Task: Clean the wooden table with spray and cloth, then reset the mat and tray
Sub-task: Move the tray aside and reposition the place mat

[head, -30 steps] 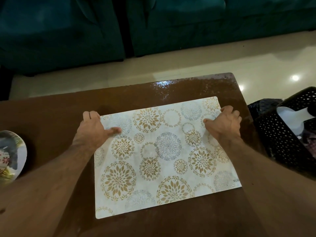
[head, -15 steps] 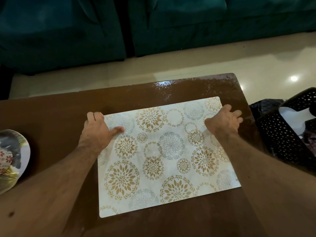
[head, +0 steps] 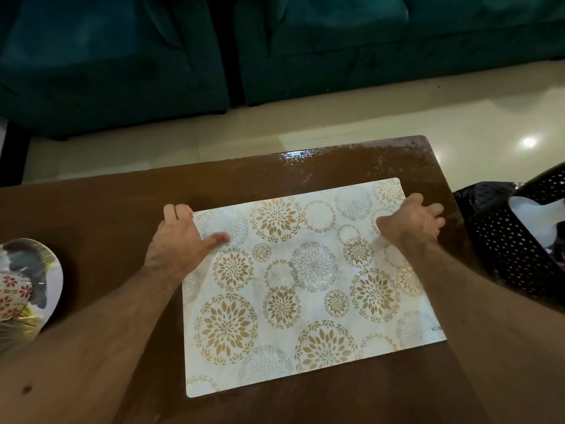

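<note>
Resetting mat (head: 305,280) mid-frame on table (head: 91,209), left hand (head: 180,240) and right hand (head: 412,221) pinching far corners; next, probably fetching tray (head: 46,270) from left edge.

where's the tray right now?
Head view: the tray sits at the far left edge of the wooden table, cut off by the frame, left of the left hand and the mat.
</note>
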